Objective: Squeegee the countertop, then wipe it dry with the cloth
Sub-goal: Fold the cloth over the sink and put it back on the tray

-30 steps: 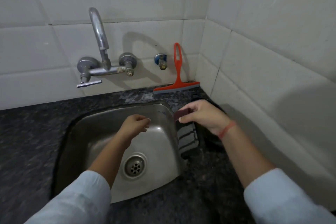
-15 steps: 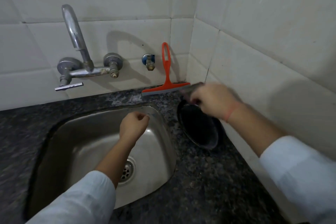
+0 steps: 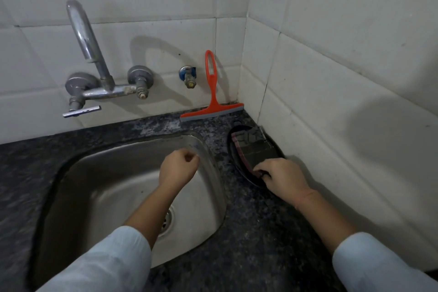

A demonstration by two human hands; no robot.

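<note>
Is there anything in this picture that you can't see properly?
- Head view: the drain is half hidden by the left forearm.
- Head view: the cloth has its near end under the right hand pinching it.
- Head view: the countertop is dark and speckled, so wet or dry cannot be told; the left edge cuts it off.

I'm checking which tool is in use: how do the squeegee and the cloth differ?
Colour: the squeegee is orange with a grey blade; the cloth is dark grey with a maroon edge. Pose: the squeegee stands with its blade on the countertop, handle leaning on the back wall; the cloth lies in a black dish. Contact: nothing touches the squeegee; the right hand pinches the cloth's edge. Both sit in the corner beside the sink.
</note>
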